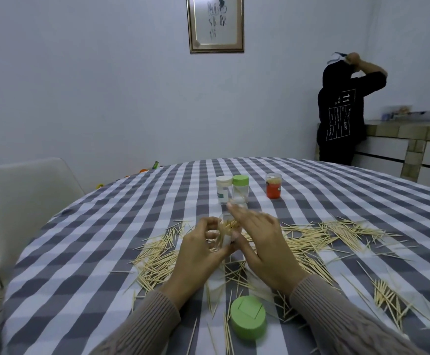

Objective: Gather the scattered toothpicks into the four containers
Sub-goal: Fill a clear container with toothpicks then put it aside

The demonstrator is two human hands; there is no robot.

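My left hand [200, 248] grips a clear container [226, 228] holding a bundle of toothpicks, tilted above the table. My right hand [261, 239] lies flat against its mouth, fingers stretched out and blurred. Scattered toothpicks [336, 233] cover the checked tablecloth around and beneath both hands, with another heap at the left [155, 262] and one at the right [388, 298]. A loose green lid [247, 316] lies near the front edge. Farther back stand a white-lidded container [223, 189], a green-lidded container [240, 188] and a red-bottomed container [273, 186].
The round table [106, 226] has a grey and white checked cloth. A white chair [29, 201] stands at its left. A person in black stands at a counter [400, 129] at the back right, facing away. A framed picture [215, 23] hangs on the wall.
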